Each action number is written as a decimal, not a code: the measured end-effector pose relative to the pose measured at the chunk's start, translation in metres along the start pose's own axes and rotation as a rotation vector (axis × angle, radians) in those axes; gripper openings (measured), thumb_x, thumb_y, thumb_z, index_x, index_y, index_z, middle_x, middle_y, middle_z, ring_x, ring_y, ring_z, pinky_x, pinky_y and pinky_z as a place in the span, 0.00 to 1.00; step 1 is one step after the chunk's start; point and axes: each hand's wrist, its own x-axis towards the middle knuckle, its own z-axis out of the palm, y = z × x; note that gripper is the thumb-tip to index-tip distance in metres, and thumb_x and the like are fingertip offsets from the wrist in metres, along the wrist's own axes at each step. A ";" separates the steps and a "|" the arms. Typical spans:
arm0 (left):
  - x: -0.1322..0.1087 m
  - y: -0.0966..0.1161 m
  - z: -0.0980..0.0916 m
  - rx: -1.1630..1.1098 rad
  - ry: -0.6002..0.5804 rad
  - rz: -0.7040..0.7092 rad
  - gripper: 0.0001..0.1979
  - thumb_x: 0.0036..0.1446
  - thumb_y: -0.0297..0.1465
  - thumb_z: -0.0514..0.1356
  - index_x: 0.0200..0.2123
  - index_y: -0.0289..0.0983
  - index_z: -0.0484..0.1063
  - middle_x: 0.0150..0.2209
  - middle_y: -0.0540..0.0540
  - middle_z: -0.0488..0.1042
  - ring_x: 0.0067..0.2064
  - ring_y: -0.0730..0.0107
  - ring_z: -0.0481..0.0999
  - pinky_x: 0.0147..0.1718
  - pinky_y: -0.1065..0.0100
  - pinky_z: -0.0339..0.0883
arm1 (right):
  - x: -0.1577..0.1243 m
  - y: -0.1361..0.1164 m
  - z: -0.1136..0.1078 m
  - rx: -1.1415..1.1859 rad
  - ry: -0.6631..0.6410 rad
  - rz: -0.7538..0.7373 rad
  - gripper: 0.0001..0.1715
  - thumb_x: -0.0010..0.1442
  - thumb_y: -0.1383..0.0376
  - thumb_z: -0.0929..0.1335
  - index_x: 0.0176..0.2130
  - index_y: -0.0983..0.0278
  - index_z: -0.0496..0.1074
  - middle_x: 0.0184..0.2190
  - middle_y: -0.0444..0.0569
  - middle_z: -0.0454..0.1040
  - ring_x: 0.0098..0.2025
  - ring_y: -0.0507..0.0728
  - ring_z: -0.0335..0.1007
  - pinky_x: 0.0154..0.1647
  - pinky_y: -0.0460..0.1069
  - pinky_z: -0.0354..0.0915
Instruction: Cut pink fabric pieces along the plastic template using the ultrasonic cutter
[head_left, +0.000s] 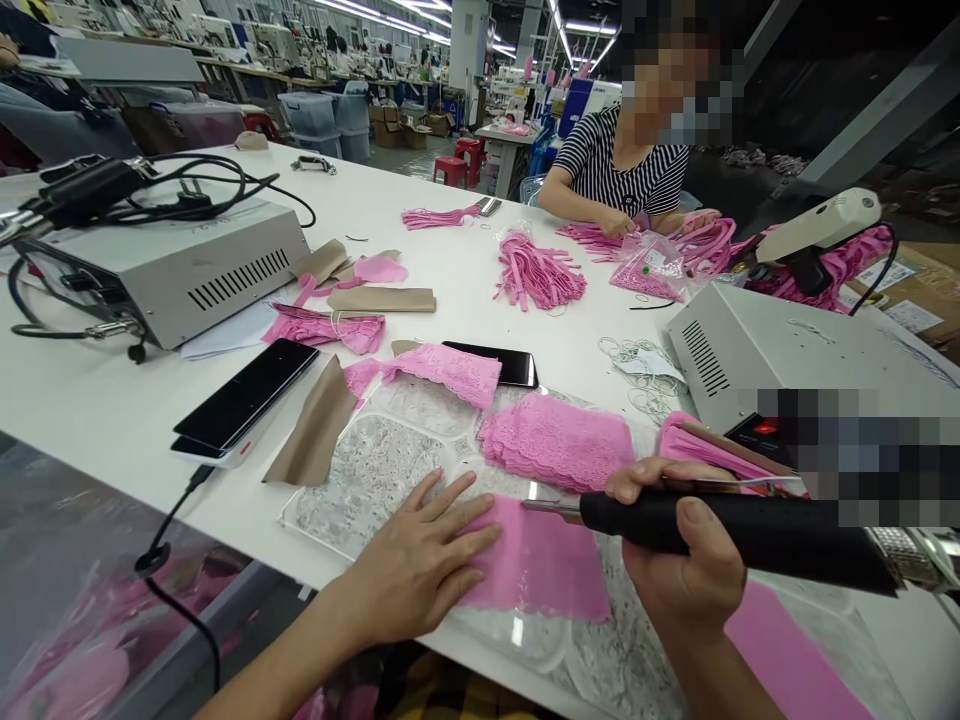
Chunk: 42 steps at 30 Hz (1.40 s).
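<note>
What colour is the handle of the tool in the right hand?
The tool handle is black; it shows best in the head view.

Ceiling tubes [591, 28] glow far beyond the left fingers [472, 546]. Glare flecks the clear mat [390, 450] near them; wide-angle distortion stretches the edges.

No text can be read with certainty. Two white printed labels [911, 316] sit on the cardboard box [939, 290] at the right edge of the frame, their print too small to make out. A small white label [654, 258] shows on the clear plastic bag [628, 276] at upper right, also illegible. Lettering on the blue-and-white panel [576, 108] at upper centre-right is too small to tell.
</note>
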 end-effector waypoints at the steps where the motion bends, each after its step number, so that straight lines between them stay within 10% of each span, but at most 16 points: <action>1: 0.000 0.000 0.000 0.001 0.000 -0.001 0.19 0.67 0.33 0.56 0.60 0.42 0.66 0.63 0.46 0.65 0.69 0.52 0.52 0.65 0.44 0.48 | 0.000 0.000 0.000 -0.005 -0.002 -0.004 0.07 0.50 0.62 0.70 0.32 0.61 0.71 0.26 0.42 0.72 0.25 0.52 0.68 0.28 0.51 0.68; 42: -0.001 -0.004 0.000 0.093 0.049 0.065 0.21 0.65 0.32 0.55 0.61 0.41 0.65 0.64 0.46 0.63 0.69 0.51 0.53 0.64 0.44 0.51 | 0.019 -0.022 -0.032 -0.084 0.190 -0.071 0.05 0.46 0.64 0.67 0.29 0.62 0.70 0.24 0.43 0.69 0.24 0.52 0.66 0.26 0.50 0.66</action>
